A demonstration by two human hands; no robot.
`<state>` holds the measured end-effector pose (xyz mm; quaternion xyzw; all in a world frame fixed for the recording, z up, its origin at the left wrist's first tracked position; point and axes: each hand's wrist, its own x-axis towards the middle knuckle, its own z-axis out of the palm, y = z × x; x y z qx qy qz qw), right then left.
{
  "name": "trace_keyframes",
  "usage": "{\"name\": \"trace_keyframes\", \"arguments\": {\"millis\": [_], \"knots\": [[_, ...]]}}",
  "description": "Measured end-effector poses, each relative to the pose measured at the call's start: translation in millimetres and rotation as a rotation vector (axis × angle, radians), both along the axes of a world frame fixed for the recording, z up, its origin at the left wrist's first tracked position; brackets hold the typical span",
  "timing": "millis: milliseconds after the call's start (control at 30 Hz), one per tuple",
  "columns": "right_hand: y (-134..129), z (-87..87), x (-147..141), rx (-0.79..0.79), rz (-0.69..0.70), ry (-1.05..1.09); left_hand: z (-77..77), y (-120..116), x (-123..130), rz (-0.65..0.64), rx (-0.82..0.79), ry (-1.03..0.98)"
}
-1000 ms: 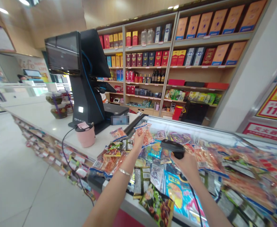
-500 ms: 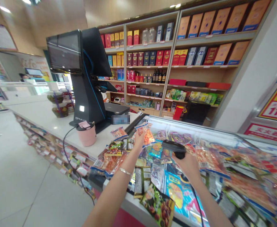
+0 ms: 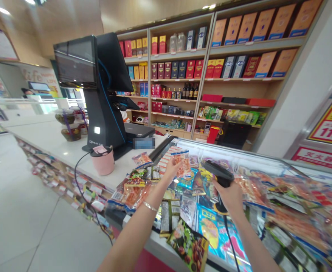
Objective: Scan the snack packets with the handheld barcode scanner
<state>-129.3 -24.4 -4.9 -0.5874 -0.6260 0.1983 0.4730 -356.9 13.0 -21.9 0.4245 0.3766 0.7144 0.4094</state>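
Observation:
Pinched in my left hand (image 3: 174, 168) is a small clear snack packet (image 3: 184, 163) with orange contents, a blue edge and a barcode patch near its top. My right hand (image 3: 230, 194) is wrapped around a black corded barcode scanner (image 3: 219, 173), its head tilted toward the packet and a gap between them. The scanner's cable runs down past my right wrist. Below my hands lie a blue snack bag (image 3: 211, 230), a dark green nut packet (image 3: 189, 245) and many other packets spread over the glass-topped counter.
Left of the packets, a pink cup (image 3: 103, 161) stands before a black cash register (image 3: 105, 102) on the white counter (image 3: 45, 145). Stacked jars (image 3: 69, 124) sit further left. More snack packets (image 3: 299, 215) heap at right. Behind are shelves of boxed bottles (image 3: 180, 70).
My left hand has moved slightly right and turned the snack packet so its barcode side shows. My right hand has shifted right, and the scanner now stands more upright with its handle visible.

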Motion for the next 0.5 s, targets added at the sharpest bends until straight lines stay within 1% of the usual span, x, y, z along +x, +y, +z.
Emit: {"name": "trace_keyframes", "arguments": {"millis": [233,367,500], "knots": [[-2.4,3.6,-1.1,0.036,-0.093,-0.092,4.7,-5.8,4.3,0.018,-0.029,0.028],[-0.1,1.8,-0.1,0.059,-0.107,-0.129,5.7,-6.7,4.5,0.004,-0.034,0.036],[1.2,0.7,-0.1,0.04,-0.107,-0.134,5.4,-6.4,4.2,-0.018,-0.029,0.044]]}}
